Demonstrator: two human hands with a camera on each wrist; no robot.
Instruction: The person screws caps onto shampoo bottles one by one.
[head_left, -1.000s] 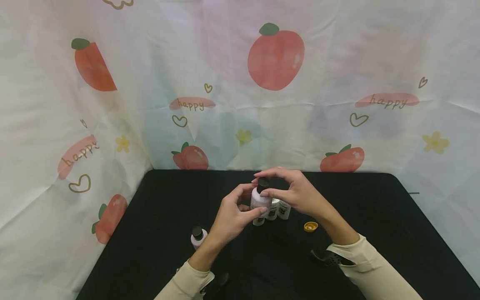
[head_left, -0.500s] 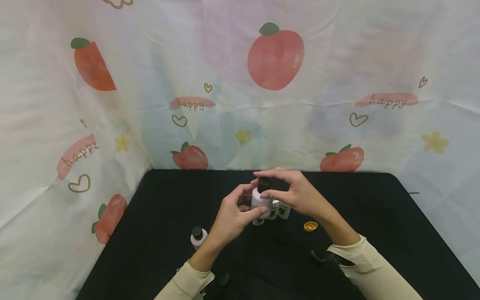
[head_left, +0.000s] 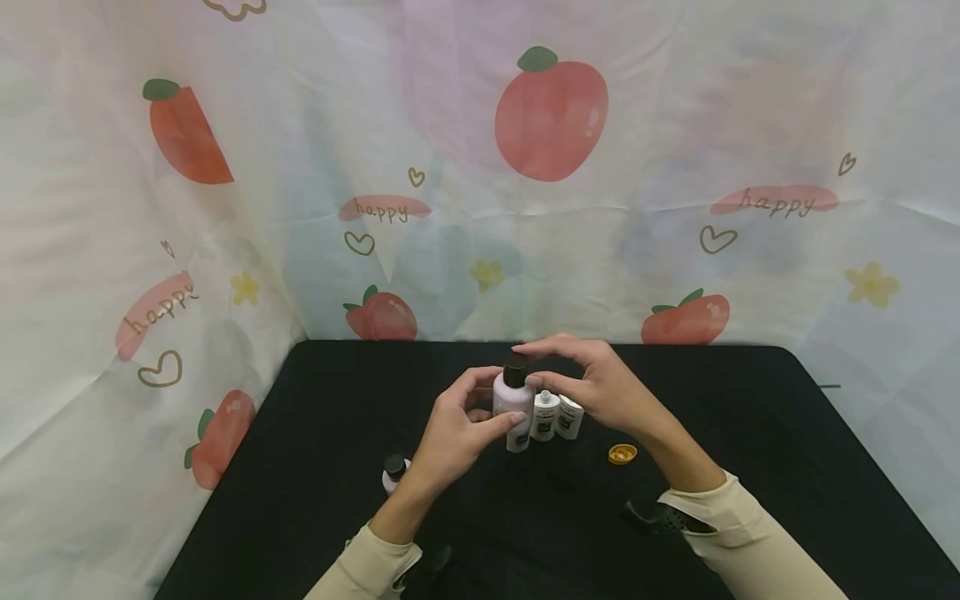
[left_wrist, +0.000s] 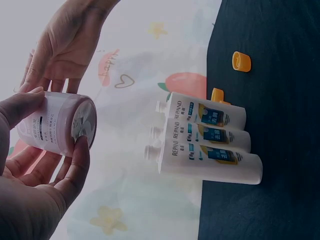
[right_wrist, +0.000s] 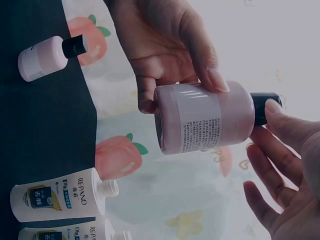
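My left hand (head_left: pixel 457 429) grips the body of a pale pink bottle (head_left: pixel 513 398), lifted above the black table. The bottle's black cap (head_left: pixel 516 371) is on its neck. My right hand (head_left: pixel 603 387) pinches that cap; in the right wrist view its thumb lies against the cap (right_wrist: pixel 265 107) with the other fingers below. Behind the raised bottle stand three white shampoo bottles (head_left: pixel 545 417), with bare necks and labels reading REPAND in the left wrist view. A second pink bottle (right_wrist: pixel 42 59) with a black cap stands to the left, partly hidden by my left forearm in the head view.
A yellow cap (head_left: pixel 622 454) lies on the table (head_left: pixel 720 400) right of the white bottles. Another yellow cap (left_wrist: pixel 218 95) shows beside them in the left wrist view. A curtain (head_left: pixel 547 250) printed with fruit and hearts hangs behind the table and along its left side.
My left hand and the pink bottle have shifted slightly left, while my right hand has moved a little right. More of the white bottles shows behind the pink one.
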